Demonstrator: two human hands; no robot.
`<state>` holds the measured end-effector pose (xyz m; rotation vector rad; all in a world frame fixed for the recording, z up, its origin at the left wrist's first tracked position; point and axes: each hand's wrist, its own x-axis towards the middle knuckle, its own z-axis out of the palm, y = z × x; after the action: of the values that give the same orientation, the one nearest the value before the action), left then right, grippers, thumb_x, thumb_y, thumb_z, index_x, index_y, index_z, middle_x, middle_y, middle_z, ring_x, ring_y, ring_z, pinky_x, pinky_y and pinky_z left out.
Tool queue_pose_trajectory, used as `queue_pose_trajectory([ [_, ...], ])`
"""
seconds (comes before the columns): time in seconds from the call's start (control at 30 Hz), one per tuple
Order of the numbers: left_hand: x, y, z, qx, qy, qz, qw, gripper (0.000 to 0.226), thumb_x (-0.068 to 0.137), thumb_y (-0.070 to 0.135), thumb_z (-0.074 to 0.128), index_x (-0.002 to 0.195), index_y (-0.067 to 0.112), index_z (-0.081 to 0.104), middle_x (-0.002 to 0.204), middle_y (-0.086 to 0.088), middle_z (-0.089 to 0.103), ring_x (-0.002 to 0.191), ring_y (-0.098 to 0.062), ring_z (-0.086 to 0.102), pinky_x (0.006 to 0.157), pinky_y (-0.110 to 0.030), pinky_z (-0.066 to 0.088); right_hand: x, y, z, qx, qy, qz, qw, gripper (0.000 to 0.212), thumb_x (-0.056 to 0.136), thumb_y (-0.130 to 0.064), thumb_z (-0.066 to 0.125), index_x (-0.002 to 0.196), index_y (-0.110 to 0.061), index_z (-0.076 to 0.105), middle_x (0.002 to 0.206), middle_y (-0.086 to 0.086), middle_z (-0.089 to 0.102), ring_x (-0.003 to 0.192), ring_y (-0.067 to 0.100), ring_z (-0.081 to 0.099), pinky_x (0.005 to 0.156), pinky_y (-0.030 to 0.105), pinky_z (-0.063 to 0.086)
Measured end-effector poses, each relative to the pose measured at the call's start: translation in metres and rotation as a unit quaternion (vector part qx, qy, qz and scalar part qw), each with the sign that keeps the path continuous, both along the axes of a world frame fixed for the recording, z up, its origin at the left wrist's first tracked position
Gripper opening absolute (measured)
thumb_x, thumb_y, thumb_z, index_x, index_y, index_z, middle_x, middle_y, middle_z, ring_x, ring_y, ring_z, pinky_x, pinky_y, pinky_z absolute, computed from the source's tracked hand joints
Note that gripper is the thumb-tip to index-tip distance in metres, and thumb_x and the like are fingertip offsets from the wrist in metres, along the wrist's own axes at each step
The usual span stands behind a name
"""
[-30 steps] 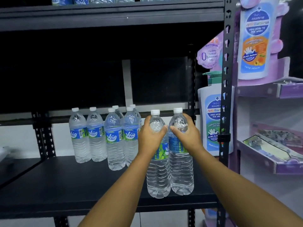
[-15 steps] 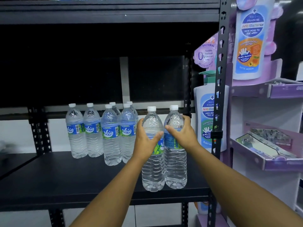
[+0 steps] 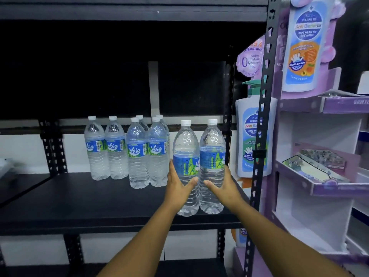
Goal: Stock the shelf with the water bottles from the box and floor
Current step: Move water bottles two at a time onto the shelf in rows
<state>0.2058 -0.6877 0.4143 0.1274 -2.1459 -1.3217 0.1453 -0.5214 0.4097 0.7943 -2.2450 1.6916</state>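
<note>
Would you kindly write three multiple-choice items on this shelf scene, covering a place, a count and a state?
1. Where do the two front bottles stand?
A. on the floor
B. near the front edge of the black shelf
C. in the purple display

2. How many white caps show on the shelf?
A. four
B. six
C. eight

3. What is the left hand doing?
A. gripping the body of a bottle
B. twisting a cap
C. hanging idle

Answers: 1 B, their bases rest near the shelf's front edge. 2 C, six caps behind, two in front. 3 A, its thumb curls round the body below the label.
</note>
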Motion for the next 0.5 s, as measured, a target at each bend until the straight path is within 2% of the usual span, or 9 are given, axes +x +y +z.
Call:
queue_pose_trajectory([
  [0.1,0.007,-0.001,-0.019,0.002,-0.012,0.005,1.000,0.107,0.078,0.045,0.075,0.151,0.041,-0.004,0.158,0.003,0.024,0.142,-0.018,0.029,0.114,-0.048,0.033,0.003,0.004,-0.011,0.009,-0.001,-0.002,1.000,0.075,0.079,-0.028,0.078,0.132,-0.044,0.029,0.119,-0.025,0.055,0.108,-0.010,0.054,0.096,0.027,0.044],
  [0.2,0.015,-0.001,-0.031,0.000,-0.021,0.019,1.000,0.103,0.080,0.036,0.076,0.154,0.034,0.004,0.157,0.002,0.026,0.141,-0.017,0.029,0.114,-0.044,0.032,0.006,0.007,-0.015,0.004,0.002,-0.009,1.000,0.077,0.080,-0.022,0.078,0.138,-0.038,0.029,0.112,-0.034,0.051,0.100,-0.018,0.051,0.089,0.015,0.041],
  [0.27,0.018,-0.001,-0.034,-0.002,-0.025,0.023,0.999,0.101,0.079,0.035,0.078,0.154,0.032,0.009,0.156,0.003,0.029,0.140,-0.015,0.032,0.114,-0.043,0.033,0.008,0.008,-0.016,0.007,0.007,-0.011,1.000,0.080,0.080,-0.022,0.078,0.142,-0.034,0.028,0.111,-0.037,0.048,0.099,-0.018,0.050,0.089,0.014,0.039],
  [0.4,0.020,-0.003,-0.037,0.000,-0.030,0.026,0.999,0.097,0.076,0.040,0.078,0.150,0.038,0.016,0.151,0.007,0.039,0.136,-0.014,0.040,0.110,-0.047,0.038,0.010,0.010,-0.022,0.018,0.017,-0.007,1.000,0.083,0.082,-0.020,0.076,0.146,-0.030,0.025,0.117,-0.024,0.052,0.106,-0.004,0.052,0.092,0.014,0.038],
  [0.5,0.018,-0.002,-0.039,0.009,-0.031,0.033,0.999,0.099,0.067,0.055,0.075,0.148,0.042,0.019,0.148,0.008,0.043,0.134,-0.015,0.044,0.108,-0.049,0.041,0.008,0.011,-0.025,0.024,0.022,-0.008,0.999,0.081,0.083,-0.022,0.075,0.147,-0.029,0.025,0.117,-0.022,0.051,0.106,-0.001,0.051,0.087,0.012,0.036],
])
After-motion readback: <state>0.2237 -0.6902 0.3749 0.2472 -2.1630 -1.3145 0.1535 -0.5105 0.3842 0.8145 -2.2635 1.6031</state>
